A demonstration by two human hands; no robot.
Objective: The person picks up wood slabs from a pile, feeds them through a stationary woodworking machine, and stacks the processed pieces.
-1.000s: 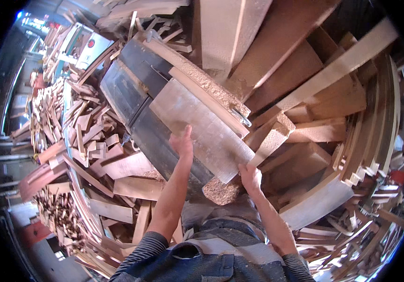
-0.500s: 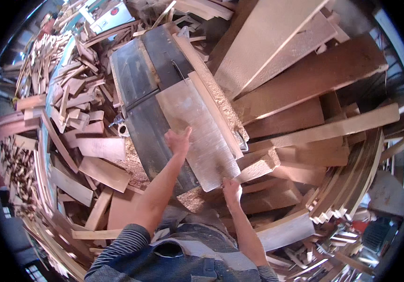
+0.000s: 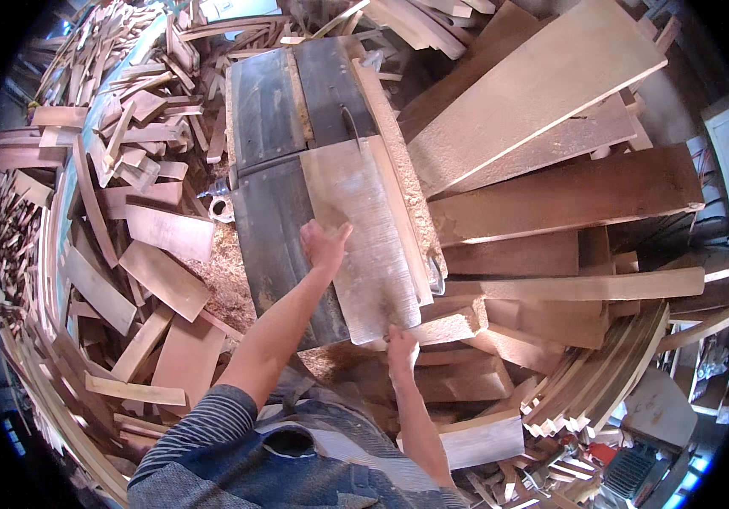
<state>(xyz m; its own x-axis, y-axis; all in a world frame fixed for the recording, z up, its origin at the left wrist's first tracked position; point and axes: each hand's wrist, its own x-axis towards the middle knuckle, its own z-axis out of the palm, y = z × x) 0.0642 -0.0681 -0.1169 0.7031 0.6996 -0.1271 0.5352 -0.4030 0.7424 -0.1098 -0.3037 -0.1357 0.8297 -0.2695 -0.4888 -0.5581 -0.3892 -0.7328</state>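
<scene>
A pale, flat wooden board [image 3: 364, 254] lies on the dark metal top of a machine table [image 3: 275, 220], alongside a narrow wooden strip [image 3: 400, 225]. My left hand [image 3: 325, 246] bears on the board's left edge, its thumb on the upper face and its fingers folded at the edge; their tips are hidden. At the near end, my right hand [image 3: 401, 349] is closed on the board's right corner. A thin curved dark metal piece [image 3: 350, 123] stands up just beyond the board's far end.
Large planks [image 3: 568, 199] fan out on the right. Stacked curved strips [image 3: 602, 373] lie lower right. Offcuts [image 3: 165, 280] crowd the left side, with sawdust [image 3: 233, 284] beside the table. A metal clamp-like handle [image 3: 437, 276] sits at the table's right edge.
The whole view has turned a little, so the table looks more upright. Both hands stay at the same places on the board, which shows little or no movement along the table.
</scene>
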